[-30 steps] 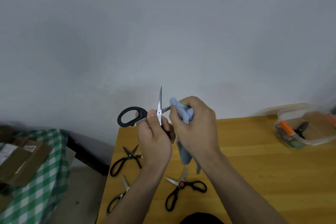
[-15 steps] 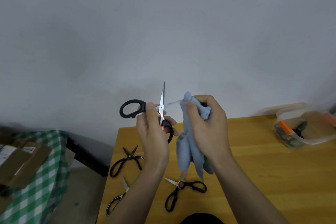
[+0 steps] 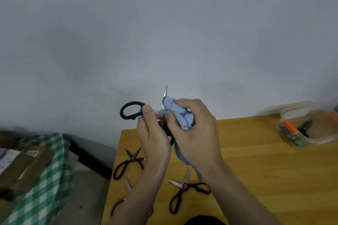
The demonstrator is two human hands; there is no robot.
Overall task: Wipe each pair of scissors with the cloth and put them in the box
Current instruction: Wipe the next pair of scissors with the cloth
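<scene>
Above the desk (image 3: 256,160) near its left edge, our left hand (image 3: 153,137) grips black-handled scissors (image 3: 131,110); our right hand (image 3: 195,133) clamps the cloth (image 3: 180,115) around a blade; bare wood stretches right toward the box (image 3: 311,126).

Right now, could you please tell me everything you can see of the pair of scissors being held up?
The held scissors have thick black handle loops, apparently plastic, and shiny metal blades. One loop juts left of the left hand, which grips them near the pivot above the table. One blade tip points up; the blue cloth, bunched in the right hand, wraps the blade below it. The other blade and loop are mostly hidden.
</scene>
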